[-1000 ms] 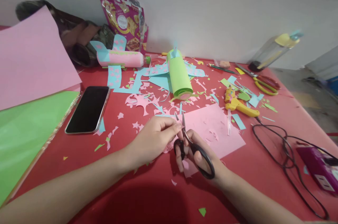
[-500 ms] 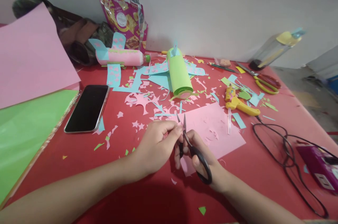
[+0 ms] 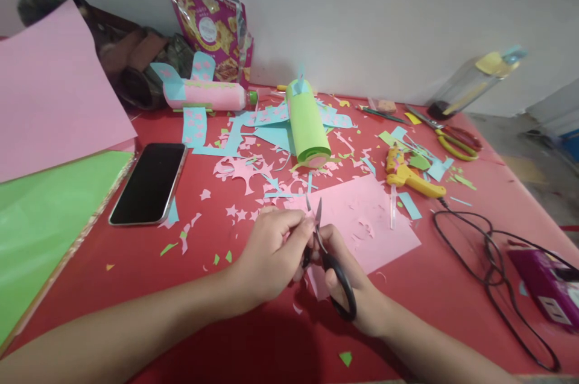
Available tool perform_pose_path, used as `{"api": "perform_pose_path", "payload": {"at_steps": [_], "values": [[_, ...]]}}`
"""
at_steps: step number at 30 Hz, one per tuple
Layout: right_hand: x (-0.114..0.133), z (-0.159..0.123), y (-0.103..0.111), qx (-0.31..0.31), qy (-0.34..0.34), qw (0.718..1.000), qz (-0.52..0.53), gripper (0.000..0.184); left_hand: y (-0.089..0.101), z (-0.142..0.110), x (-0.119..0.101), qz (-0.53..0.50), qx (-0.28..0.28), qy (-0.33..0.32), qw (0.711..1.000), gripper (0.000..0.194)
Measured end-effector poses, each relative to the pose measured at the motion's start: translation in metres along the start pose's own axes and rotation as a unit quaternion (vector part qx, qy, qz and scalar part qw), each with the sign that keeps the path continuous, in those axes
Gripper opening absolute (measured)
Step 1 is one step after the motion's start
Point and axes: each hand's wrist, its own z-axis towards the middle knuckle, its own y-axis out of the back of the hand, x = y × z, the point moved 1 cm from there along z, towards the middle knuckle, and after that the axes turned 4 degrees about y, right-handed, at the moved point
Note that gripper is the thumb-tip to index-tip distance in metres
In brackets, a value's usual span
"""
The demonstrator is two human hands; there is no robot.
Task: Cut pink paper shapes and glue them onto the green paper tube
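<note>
Black-handled scissors [image 3: 340, 287] are in my right hand [image 3: 357, 287], thumb through one loop, blades parted and pointing away from me. My left hand [image 3: 275, 251] pinches a small piece of pink paper [image 3: 310, 213] between thumb and fingers, right at the blades. Most of that piece is hidden by the fingers. Under and beyond the hands lies a pink paper sheet [image 3: 362, 215] with cut-out shapes on it. Several pink paper stars [image 3: 242, 215] rest on the red table [image 3: 190, 311] left of the scissors.
Beyond are a green paper-covered tube [image 3: 310, 122] with blue wings and a pink-wrapped bottle [image 3: 212, 96], among paper scraps. A phone [image 3: 149, 184] lies left. Rightward are a yellow glue gun [image 3: 414, 179], its black cable [image 3: 491, 251], more scissors [image 3: 452, 138] and a clear bottle [image 3: 470, 85].
The scissors have turned slightly and their handle has shifted a little left. Both hands stay close together around the pink piece.
</note>
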Motion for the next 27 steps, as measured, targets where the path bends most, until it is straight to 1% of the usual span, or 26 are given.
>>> {"api": "perform_pose_path", "payload": {"at_steps": [6, 11, 19, 27], "values": [[0.0001, -0.0012, -0.0002, -0.012, 0.004, 0.999, -0.037, 0.036, -0.0012, 0.0009, -0.0014, 0.037, -0.022, -0.007, 0.999, 0.035], [0.002, -0.0005, -0.0003, -0.023, 0.008, 0.997, -0.067, 0.034, -0.0021, 0.0001, -0.0013, 0.054, -0.024, -0.013, 0.998, 0.034], [0.0006, -0.0022, -0.0007, -0.035, 0.0, 0.996, -0.077, 0.036, -0.0024, 0.0005, -0.0004, 0.07, -0.037, -0.023, 0.997, 0.034], [-0.0019, -0.0017, -0.0005, -0.04, -0.008, 0.996, -0.085, 0.037, -0.0027, -0.0003, 0.0013, 0.068, -0.028, -0.024, 0.997, 0.038]]}}
